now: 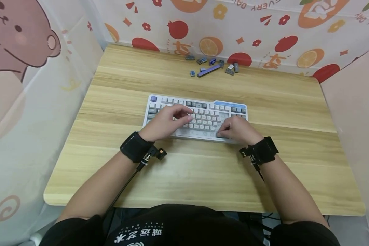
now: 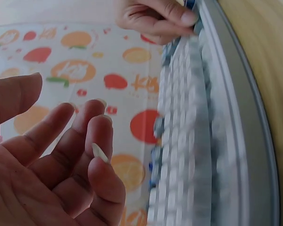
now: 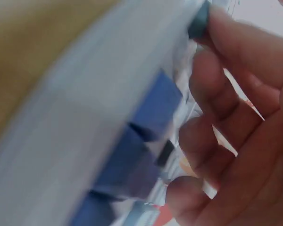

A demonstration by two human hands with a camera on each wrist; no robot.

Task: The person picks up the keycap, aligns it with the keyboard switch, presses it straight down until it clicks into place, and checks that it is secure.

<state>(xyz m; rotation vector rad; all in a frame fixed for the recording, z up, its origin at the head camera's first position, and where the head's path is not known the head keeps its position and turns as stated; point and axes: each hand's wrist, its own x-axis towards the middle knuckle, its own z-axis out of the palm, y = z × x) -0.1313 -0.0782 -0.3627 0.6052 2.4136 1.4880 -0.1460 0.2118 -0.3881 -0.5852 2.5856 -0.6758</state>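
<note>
A white keyboard [image 1: 190, 134] lies slightly turned on the table, with white and grey keycaps and a purple one at its back left corner. Over its left half hovers my left hand [image 1: 168, 120], thumb and fingers loosely bent with nothing between them; the left wrist view shows the same bare palm. At the keyboard's front right, my right hand [image 1: 238, 130] pinches a dark green-grey keycap [image 3: 199, 21] between thumb and index finger. Blue keycaps [image 3: 158, 106] sit below its other fingers in the right wrist view.
Near the table's back edge lie several loose grey and blue keycaps [image 1: 229, 71] and a long purple spacebar keycap [image 1: 209, 70]. A fruit-printed curtain [image 1: 178, 30] hangs behind the wooden table [image 1: 110, 102]. Pale curtains flank both sides.
</note>
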